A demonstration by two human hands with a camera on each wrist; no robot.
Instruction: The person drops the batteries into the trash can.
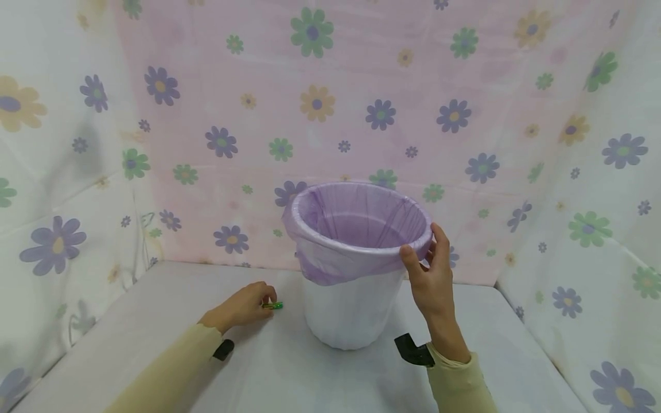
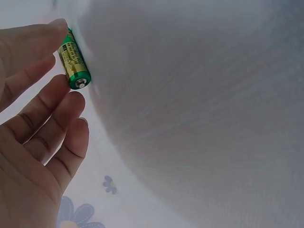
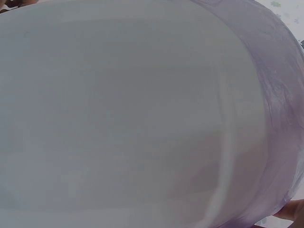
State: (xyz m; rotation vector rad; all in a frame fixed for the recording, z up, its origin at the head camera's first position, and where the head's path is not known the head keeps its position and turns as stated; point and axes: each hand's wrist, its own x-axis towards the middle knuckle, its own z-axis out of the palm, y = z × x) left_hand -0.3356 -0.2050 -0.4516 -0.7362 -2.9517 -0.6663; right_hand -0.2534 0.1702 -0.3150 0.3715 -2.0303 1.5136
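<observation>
Head view, from left to right: a flowered cloth (image 1: 62,172) hangs as a backdrop at 9 o'clock and runs round behind everything to 3 o'clock. On the pale worktop (image 1: 155,344) the left hand (image 1: 248,304) lies at about 7 o'clock from the bin, its sleeve (image 1: 165,373) cream-coloured with a small black wrist mount (image 1: 224,349) at the cuff. This hand pinches a green battery (image 1: 272,306) between thumb and fingertips, low over the worktop and just beside the bin's left wall.

Left wrist view shows that battery (image 2: 73,61) closer: green with a gold label, one metal end facing the camera, gripped at its far end by the thumb and a finger while the other fingers (image 2: 52,123) lie loosely spread below it. The white wall of the bin (image 2: 199,118) fills the rest of that picture.

At the centre stands the white bin (image 1: 351,310), upright, lined with a purple bag (image 1: 330,258) folded over its rim. At 4 o'clock from the bin, the right hand (image 1: 431,275) grips the rim, thumb outside on the bag and fingers curled over the edge. A second black wrist mount (image 1: 413,350) sits at that cuff.

Right wrist view is filled by the bin wall (image 3: 118,118), with the bag's purple edge (image 3: 280,95) at 3 o'clock.
</observation>
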